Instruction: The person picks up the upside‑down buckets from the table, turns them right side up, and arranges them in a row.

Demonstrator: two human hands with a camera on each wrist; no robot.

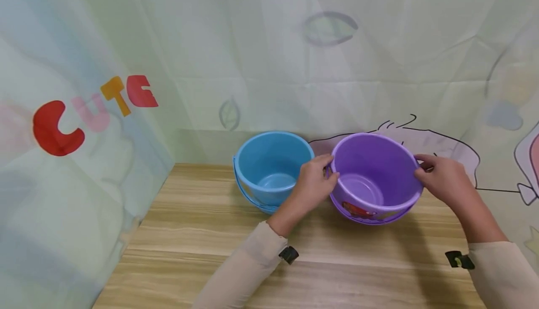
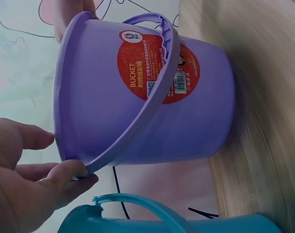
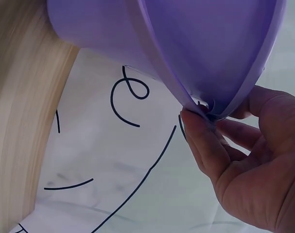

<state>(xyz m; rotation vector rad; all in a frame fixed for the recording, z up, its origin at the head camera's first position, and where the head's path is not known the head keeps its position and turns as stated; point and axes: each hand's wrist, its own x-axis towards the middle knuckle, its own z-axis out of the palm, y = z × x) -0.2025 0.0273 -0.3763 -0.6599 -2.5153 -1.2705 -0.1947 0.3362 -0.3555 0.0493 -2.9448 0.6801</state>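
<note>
A purple bucket stands upright between my two hands, its open mouth tipped slightly toward me. At the left side of its rim, my left hand pinches the edge where the purple handle joins. My right hand grips the rim on the opposite side, with the handle's other end under the fingers in the right wrist view. A red round label marks the bucket's front. I cannot tell whether its base touches the table. Beside my left hand is a blue bucket, upright, its inside bare.
The wood-grain table runs back to a pale printed curtain. Another curtain side with "CUTE" letters borders the table on the left. The blue bucket's handle hangs down in front.
</note>
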